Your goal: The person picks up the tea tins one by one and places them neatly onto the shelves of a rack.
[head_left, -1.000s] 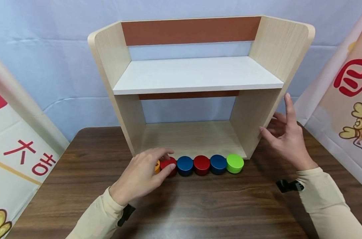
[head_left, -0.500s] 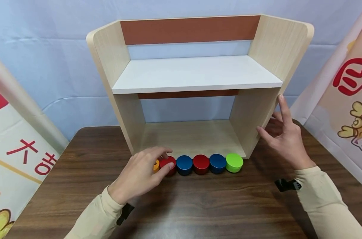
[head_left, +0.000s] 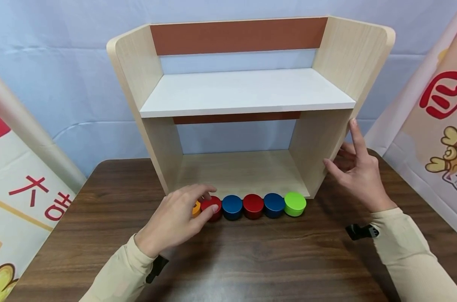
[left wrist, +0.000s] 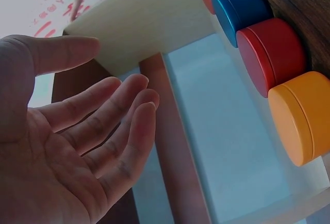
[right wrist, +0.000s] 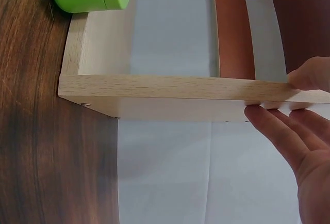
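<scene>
A pale wooden desktop bookshelf [head_left: 247, 90] with a white middle board stands on the table. Along its front bottom edge runs a row of round lidded tins: orange [left wrist: 299, 118], red [left wrist: 273, 51], blue [head_left: 232, 207], red [head_left: 253, 206], blue [head_left: 274, 205] and green [head_left: 295, 204]. My left hand [head_left: 172, 222] hovers over the row's left end, fingers loosely bent, partly hiding the orange and first red tins. The left wrist view shows its palm with nothing in it. My right hand [head_left: 358, 180] holds the bookshelf's right side panel, thumb on the front edge and fingers outside.
The dark wood-grain table [head_left: 273, 260] extends toward me and to both sides. A pale cloth [head_left: 81, 84] hangs behind the bookshelf. Printed banners flank it at left [head_left: 28, 218] and right [head_left: 436, 138].
My right hand has moved slightly left, from beside the panel onto its edge. My left hand has stayed almost in place. The tins keep their row.
</scene>
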Demonstrator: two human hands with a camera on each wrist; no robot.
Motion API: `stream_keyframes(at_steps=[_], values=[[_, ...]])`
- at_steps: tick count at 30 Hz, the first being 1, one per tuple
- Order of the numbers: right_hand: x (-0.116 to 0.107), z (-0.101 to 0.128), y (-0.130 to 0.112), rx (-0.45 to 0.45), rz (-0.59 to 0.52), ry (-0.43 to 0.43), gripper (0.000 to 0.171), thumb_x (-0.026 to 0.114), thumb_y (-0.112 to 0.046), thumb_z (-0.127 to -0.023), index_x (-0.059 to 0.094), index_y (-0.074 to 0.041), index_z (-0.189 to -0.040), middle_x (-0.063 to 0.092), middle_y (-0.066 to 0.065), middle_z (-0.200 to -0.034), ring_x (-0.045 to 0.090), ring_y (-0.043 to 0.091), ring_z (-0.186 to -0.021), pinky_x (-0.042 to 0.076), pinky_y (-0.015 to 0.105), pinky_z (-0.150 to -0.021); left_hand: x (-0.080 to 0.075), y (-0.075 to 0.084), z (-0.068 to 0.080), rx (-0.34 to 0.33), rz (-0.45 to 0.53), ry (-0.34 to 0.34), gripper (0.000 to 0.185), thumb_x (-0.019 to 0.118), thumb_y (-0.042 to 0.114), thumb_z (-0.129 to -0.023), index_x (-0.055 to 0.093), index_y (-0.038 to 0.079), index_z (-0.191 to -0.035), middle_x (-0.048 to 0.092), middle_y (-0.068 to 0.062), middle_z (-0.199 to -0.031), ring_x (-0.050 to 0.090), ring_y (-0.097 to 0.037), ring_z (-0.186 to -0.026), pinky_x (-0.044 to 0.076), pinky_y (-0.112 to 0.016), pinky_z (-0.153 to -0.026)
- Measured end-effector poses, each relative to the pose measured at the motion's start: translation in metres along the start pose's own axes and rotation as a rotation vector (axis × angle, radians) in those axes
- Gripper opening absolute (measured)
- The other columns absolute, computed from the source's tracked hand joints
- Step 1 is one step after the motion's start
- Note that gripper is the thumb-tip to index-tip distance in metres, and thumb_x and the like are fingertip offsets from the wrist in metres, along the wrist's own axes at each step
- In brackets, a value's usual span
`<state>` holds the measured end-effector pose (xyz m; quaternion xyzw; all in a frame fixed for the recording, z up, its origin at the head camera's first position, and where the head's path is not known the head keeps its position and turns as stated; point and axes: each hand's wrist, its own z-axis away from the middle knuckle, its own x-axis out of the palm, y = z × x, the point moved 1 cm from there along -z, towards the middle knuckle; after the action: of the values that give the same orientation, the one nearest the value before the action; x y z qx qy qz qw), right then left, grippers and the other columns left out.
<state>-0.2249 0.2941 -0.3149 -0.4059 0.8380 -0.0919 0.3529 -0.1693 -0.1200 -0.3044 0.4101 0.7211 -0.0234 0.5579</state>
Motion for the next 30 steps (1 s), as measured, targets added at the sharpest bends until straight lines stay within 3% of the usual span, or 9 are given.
stream_keyframes(at_steps=[17,30], values=[[0.0,0.0,-0.002,0.02,0.011,-0.001,0.113,0.076,0.021,-0.075,0.011,-0.008,-0.162,0.062,0.036,-0.125,0.052,-0.022,-0.105,0.045,0.004,-0.077,-0.007,-0.006,-0.001,-0.018,-0.016,0.015,0.034,0.076,0.024,-0.091,0.069,0.012,-0.123,0.071,0.002,-0.112,0.067,-0.014,-0.093,0.056,-0.034,-0.074],[0.001,0.001,-0.002,0.014,0.019,-0.007,0.114,0.076,0.022,-0.074,0.011,-0.009,-0.162,0.062,0.036,-0.124,0.052,-0.022,-0.104,0.045,0.004,-0.077,-0.005,-0.043,-0.005,-0.117,0.026,0.008,0.037,0.074,0.022,-0.093,0.068,0.007,-0.126,0.07,-0.005,-0.113,0.066,-0.022,-0.098,0.058,-0.041,-0.08]])
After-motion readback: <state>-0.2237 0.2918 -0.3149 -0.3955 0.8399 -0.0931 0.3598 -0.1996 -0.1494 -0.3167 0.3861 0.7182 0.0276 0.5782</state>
